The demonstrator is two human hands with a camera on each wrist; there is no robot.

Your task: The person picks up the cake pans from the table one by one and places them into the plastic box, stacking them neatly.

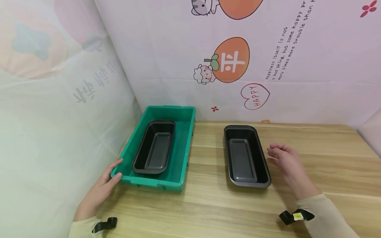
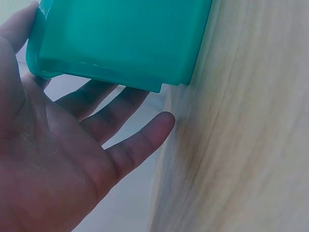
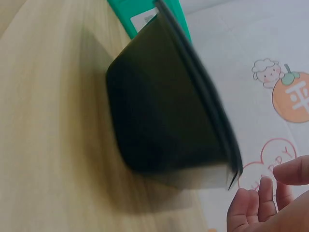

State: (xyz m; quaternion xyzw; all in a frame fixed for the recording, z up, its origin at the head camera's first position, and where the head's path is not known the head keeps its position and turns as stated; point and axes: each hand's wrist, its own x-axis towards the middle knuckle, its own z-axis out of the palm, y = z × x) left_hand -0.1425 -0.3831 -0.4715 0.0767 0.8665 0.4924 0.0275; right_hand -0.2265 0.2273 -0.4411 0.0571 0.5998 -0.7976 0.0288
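A green plastic tray (image 1: 181, 145) stands on the left of the table, with one dark loaf pan (image 1: 158, 152) lying inside it. My left hand (image 1: 96, 195) holds the tray's near left corner, thumb and index finger at the rim; the other fingers spread along the outer wall in the left wrist view. A second dark loaf pan (image 1: 242, 160), with nothing in it, sits on the wood to the right of the tray. Just right of that pan hovers my right hand (image 1: 290, 165), fingers loosely bent and apart from the rim. Its dark outer side (image 3: 159, 106) shows in the right wrist view.
The wooden table (image 1: 208, 211) runs back to a printed wall covering (image 1: 166, 49). Another pale covering (image 1: 44, 132) rises close along the tray's left side. Black straps with small mounts (image 1: 111, 222) sit on both sleeves.
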